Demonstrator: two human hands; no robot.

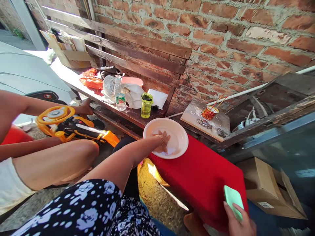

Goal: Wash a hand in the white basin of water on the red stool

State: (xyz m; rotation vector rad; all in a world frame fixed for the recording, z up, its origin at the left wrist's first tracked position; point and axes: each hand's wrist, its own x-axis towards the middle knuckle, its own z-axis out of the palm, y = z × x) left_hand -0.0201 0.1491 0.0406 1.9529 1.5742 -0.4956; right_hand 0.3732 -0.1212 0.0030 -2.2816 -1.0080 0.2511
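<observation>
A white round bowl [179,131] sits on a surface draped in red cloth [204,177]. My left hand [162,143] lies flat inside the bowl, fingers slightly spread on its bottom, a ring on one finger. What is under the palm is hidden. At the bottom right, my right hand [240,223] grips a flat mint-green object [233,198] by its lower end, holding it over the near edge of the red cloth.
A wooden bench [133,114] behind carries a water bottle [120,96], a yellow-green cup [146,105], a small white fan [109,86] and an orange bag [91,80]. A board holds a red cup [209,113]. Another person [49,160] sits left by a yellow toy car [66,123]. A cardboard box [268,188] stands right.
</observation>
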